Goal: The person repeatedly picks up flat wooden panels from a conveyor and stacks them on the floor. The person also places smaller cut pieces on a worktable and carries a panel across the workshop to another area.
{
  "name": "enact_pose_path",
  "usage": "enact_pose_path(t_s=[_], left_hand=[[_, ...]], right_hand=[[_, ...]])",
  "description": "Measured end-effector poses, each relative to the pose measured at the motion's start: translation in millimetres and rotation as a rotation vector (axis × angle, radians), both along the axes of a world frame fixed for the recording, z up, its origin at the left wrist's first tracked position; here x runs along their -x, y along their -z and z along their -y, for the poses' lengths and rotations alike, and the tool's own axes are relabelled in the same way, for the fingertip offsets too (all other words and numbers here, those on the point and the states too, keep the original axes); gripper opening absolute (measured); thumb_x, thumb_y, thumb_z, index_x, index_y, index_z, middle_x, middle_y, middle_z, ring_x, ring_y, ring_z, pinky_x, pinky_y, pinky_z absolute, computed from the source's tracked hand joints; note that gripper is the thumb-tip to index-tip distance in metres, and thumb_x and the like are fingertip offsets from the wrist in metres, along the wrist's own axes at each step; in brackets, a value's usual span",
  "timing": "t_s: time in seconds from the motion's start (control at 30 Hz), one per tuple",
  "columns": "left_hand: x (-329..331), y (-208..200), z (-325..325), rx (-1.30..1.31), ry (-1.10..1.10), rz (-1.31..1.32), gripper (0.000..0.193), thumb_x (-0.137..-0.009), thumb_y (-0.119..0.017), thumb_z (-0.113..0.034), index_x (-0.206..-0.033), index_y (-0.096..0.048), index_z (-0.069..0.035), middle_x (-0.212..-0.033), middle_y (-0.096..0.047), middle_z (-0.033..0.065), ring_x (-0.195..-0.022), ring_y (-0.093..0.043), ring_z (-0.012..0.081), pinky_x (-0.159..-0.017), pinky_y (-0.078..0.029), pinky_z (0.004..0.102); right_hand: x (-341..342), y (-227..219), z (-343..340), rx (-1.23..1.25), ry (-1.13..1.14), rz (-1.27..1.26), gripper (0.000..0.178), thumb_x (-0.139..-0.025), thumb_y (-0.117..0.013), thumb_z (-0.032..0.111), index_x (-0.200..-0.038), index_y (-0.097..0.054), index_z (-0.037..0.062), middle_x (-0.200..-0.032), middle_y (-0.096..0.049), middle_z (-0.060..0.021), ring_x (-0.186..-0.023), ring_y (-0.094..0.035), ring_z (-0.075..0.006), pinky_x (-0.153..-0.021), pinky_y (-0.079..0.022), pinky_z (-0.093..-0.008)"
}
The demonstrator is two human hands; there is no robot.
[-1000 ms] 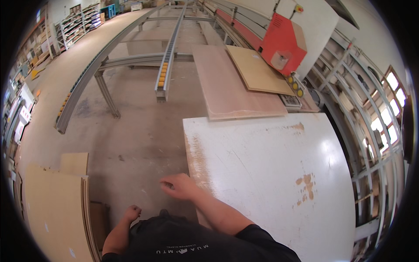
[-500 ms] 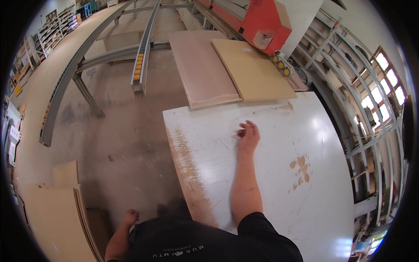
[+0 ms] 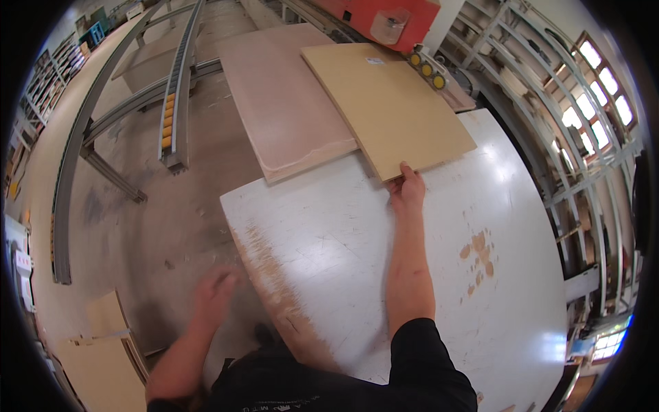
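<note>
My right hand (image 3: 408, 189) grips the near edge of a tan wooden panel (image 3: 384, 103), with fingers on top and the rest curled at the edge. That panel lies partly on a pinkish board (image 3: 281, 103) and reaches over the worn white table (image 3: 343, 240). A small white label (image 3: 375, 61) sits near the panel's far end. Beyond the table's left edge, over the floor, my left hand (image 3: 218, 292) is raised and smeared by motion; nothing can be made out in it.
A red machine (image 3: 391, 20) with yellow rollers (image 3: 427, 71) stands behind the panels. Roller conveyor rails (image 3: 175, 103) run along the left. Stacked boards (image 3: 103, 371) stand at lower left, and a metal rack (image 3: 549, 123) lines the right side.
My right hand has moved forward and taken hold of the tan panel's near edge. The panel has come nearer over the table. My left hand has risen forward.
</note>
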State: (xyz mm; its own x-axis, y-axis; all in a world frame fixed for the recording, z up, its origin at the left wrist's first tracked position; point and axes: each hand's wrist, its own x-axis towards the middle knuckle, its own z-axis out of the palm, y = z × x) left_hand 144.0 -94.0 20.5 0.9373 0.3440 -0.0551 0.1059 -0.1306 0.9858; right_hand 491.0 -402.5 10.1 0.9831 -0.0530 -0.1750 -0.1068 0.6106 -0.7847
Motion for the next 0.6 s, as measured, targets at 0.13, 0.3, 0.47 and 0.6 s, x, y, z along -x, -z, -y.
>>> enact_pose_path(t_s=[0.13, 0.3, 0.47, 0.6], left_hand=[[-140.5, -24.4, 60.3, 0.185, 0.254, -0.062, 0.040, -0.095, -0.056, -0.019, -0.127, -0.045, 0.001, -0.110, -0.061, 0.0114, -0.100, -0.060, 0.0186, -0.088, -0.049, 0.0315], [-218.6, -13.4, 107.4, 0.899, 0.157, -0.158, 0.048, -0.095, -0.056, -0.024, -0.132, -0.044, 0.004, -0.120, -0.059, 0.0143, -0.111, -0.059, 0.0234, -0.095, -0.050, 0.0389], [-203.6, -10.2, 104.7, 0.874, 0.133, -0.242, 0.043, -0.095, -0.055, -0.021, -0.130, -0.048, 0.004, -0.122, -0.060, 0.0148, -0.109, -0.061, 0.0264, -0.092, -0.052, 0.0436], [-178.0, -12.1, 91.1, 0.891, 0.120, -0.267, 0.040, -0.094, -0.055, -0.016, -0.128, -0.050, 0.006, -0.117, -0.062, 0.0148, -0.106, -0.062, 0.0249, -0.088, -0.053, 0.0401]], right_hand=[[35.6, -4.4, -17.4, -0.028, 0.005, -0.077, 0.026, -0.095, -0.053, 0.005, -0.120, -0.051, 0.0027, -0.111, -0.063, -0.0093, -0.098, -0.065, -0.0228, -0.081, -0.059, -0.0399], [110.2, -24.8, -24.7, 0.114, -0.304, -0.195, 0.030, -0.092, -0.054, 0.006, -0.120, -0.051, -0.0032, -0.106, -0.063, -0.0120, -0.090, -0.066, -0.0218, -0.068, -0.058, -0.0339], [148.4, -68.3, 38.4, 0.724, -0.610, -0.106, 0.016, -0.093, -0.060, 0.013, -0.094, -0.067, -0.0007, -0.086, -0.069, -0.0087, -0.083, -0.068, -0.0188, -0.068, -0.054, -0.0301], [93.7, -100.0, 104.4, 1.451, 0.303, 0.200, 0.029, -0.092, -0.059, 0.023, -0.113, -0.065, 0.0044, -0.100, -0.070, -0.0173, -0.091, -0.067, -0.0226, -0.080, -0.051, -0.0331]])
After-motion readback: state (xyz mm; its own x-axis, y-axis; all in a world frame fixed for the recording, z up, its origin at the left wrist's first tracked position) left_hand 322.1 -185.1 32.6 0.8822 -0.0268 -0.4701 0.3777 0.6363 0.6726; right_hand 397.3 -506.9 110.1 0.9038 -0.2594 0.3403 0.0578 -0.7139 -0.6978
